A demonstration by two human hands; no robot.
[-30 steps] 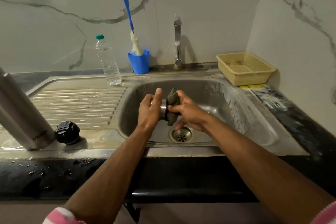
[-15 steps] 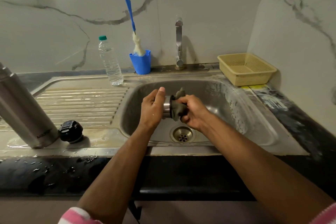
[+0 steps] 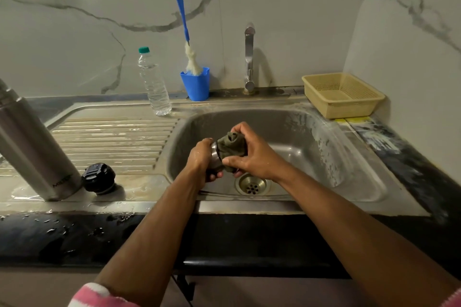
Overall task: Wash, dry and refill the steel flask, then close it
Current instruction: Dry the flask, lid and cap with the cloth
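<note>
Fingers of our left hand (image 3: 203, 157) pinch the small steel cup-lid (image 3: 215, 154) over the sink (image 3: 324, 147); our right hand (image 3: 252, 154) presses an olive cloth (image 3: 230, 144) onto its right-facing end. Tall steel flask (image 3: 32, 142) stands far left on the counter (image 3: 139, 202).

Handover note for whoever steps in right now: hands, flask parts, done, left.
Left hand: holds the steel cup over the sink.
Right hand: presses the olive cloth onto the cup.
Steel flask: open, upright on the wet drainboard; black stopper beside it.
Water bottle: capped, behind.
Done: cannot confirm.
Left: finish the cup, refill, close.
</note>
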